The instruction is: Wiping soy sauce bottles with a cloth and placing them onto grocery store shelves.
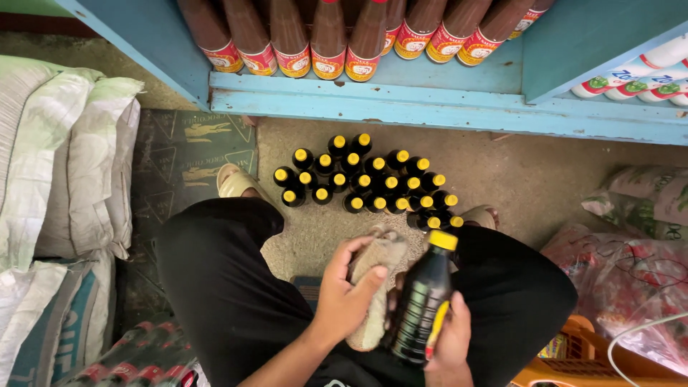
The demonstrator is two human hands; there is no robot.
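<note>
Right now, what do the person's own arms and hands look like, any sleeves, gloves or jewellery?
Both forearms are bare, with no sleeve reaching into view. The left hand and the right hand wear no gloves, and no ring, watch or bracelet shows. Below them, the person wears black trousers.

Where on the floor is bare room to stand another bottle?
Bare concrete lies between the bottle cluster and the knees, and a wider patch between cluster, blue shelf and plastic bags. Left is crowded by sacks.

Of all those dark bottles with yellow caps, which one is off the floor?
The dark yellow-capped bottle gripped in the right hand, beside the beige cloth in the left hand. The other yellow-capped bottles stand clustered on the concrete floor.
</note>
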